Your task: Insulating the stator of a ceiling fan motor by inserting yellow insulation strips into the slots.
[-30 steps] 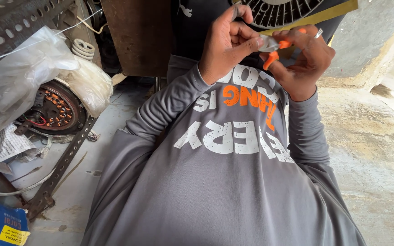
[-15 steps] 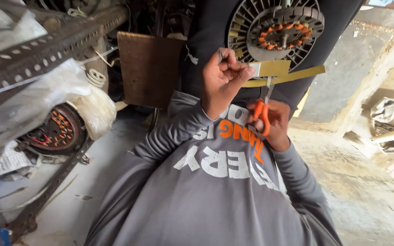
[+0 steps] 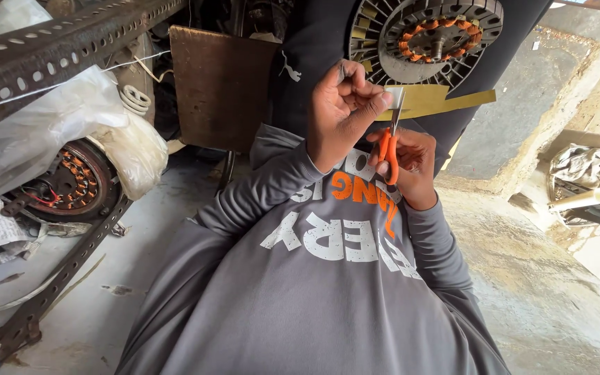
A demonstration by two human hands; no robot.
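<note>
Orange-handled scissors (image 3: 389, 147) are sitting in the right hand (image 3: 410, 167), fingers threaded through the loops and closed around them, blades pointing straight up. The blade tips are meeting the lower edge of a yellow paper strip (image 3: 439, 101), just beside its left end. That end is being pinched by the left hand (image 3: 342, 111), thumb and forefinger squeezed tight on it while the other fingers are curling into the palm. The strip is running off to the right, flat and slightly slanting, across the dark lap behind it.

Both hands are working close together, the left one above and a touch to the left of the right, and both grey sleeves (image 3: 265, 201) are reaching up from the bottom of the view. Whether the blades are parted or closed on the paper is too small to tell.

Just above the strip, a round motor winding (image 3: 428, 35) with copper-orange coils and metal fins is resting on the dark lap. Over at the left edge, a second coil (image 3: 67, 184) is lying under a clear plastic bag (image 3: 57, 132), next to a perforated steel angle bar (image 3: 71, 267). A brown board (image 3: 220, 87) is standing upright behind the left hand.
</note>
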